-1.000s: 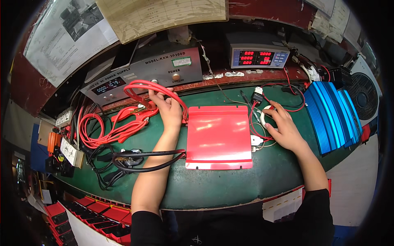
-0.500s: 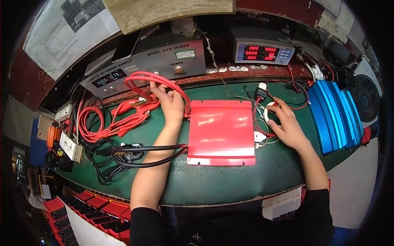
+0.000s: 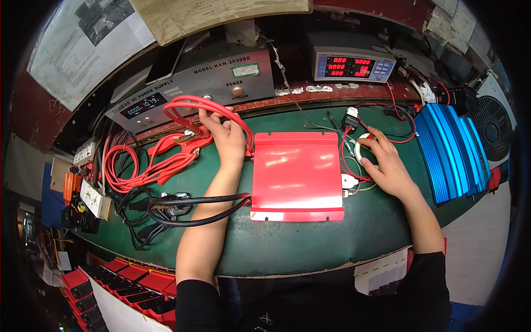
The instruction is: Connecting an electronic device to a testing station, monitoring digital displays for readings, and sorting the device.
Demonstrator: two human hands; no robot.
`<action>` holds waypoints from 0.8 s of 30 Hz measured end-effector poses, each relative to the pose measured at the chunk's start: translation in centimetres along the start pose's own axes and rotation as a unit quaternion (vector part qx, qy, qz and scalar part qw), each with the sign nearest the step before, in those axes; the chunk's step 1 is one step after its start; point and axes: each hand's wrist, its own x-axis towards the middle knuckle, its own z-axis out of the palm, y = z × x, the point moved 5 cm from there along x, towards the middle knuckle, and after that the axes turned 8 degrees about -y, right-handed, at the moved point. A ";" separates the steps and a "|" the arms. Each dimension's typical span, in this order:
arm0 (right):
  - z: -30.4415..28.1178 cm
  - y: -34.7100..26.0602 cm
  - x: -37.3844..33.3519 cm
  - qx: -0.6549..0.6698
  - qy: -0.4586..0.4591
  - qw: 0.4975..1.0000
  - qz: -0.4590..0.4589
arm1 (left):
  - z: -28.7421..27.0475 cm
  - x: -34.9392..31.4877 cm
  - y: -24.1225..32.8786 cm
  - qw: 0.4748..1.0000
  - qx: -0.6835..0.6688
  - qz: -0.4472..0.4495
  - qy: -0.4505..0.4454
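A flat red metal box [image 3: 297,176] lies on the green bench top. Thick red cables [image 3: 207,101] and black cables [image 3: 202,222] loop out of its left side. My left hand [image 3: 228,139] reaches over the black cables to the front of the grey power supply [image 3: 243,69]. Its curled fingers are at the lower front panel beside the red cable loop; what they grip is partly hidden. Right of the box, my right hand [image 3: 385,165] curves its fingers and thumb around a white ring-shaped piece [image 3: 358,148]. Near that hand lies a small black-and-white connector [image 3: 350,119] with thin wires.
Red clamps with coiled red cable [image 3: 124,166] lie at the left, above a black clamp [image 3: 177,207]. A meter with red digits [image 3: 354,69] stands at the back. Blue finned housings [image 3: 445,152] and a fan [image 3: 490,135] are at the right, a white socket strip [image 3: 95,198] far left.
The whole view has shifted slightly. Both hands stay at nearly the same places, and the red box and cables have not visibly moved on the bench.
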 end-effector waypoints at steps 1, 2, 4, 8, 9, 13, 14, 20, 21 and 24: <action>0.0 0.0 0.0 0.003 -0.002 1.000 0.002 | 0.0 0.0 0.1 1.000 0.000 0.002 0.001; 0.0 0.0 0.0 0.003 -0.003 1.000 0.002 | 0.0 0.0 0.2 1.000 0.000 0.001 0.001; 0.1 0.1 -0.1 -0.005 0.005 1.000 -0.001 | 0.1 -0.1 0.2 1.000 -0.001 -0.001 -0.003; 0.1 0.1 -0.1 -0.007 0.004 1.000 -0.004 | 0.0 -0.1 0.1 1.000 -0.012 0.007 0.005; 0.1 0.0 -0.1 -0.003 0.002 1.000 -0.003 | 0.0 -0.2 0.0 1.000 -0.010 0.008 0.003; 0.2 0.1 0.0 -0.003 -0.001 1.000 -0.001 | 0.0 -0.1 0.1 1.000 -0.004 0.014 0.002; 0.1 0.0 -0.1 -0.003 0.000 1.000 0.000 | 0.1 -0.1 0.2 1.000 -0.004 0.014 0.001; -0.1 0.0 0.0 0.012 0.002 1.000 0.004 | 0.1 0.1 0.1 1.000 0.002 0.011 0.002; -0.1 0.0 -0.1 0.001 0.005 1.000 0.000 | 0.1 0.1 0.0 1.000 0.002 0.002 0.001; 0.3 0.1 0.1 -0.005 0.005 1.000 -0.007 | -0.3 -0.1 0.0 1.000 0.010 -0.001 0.002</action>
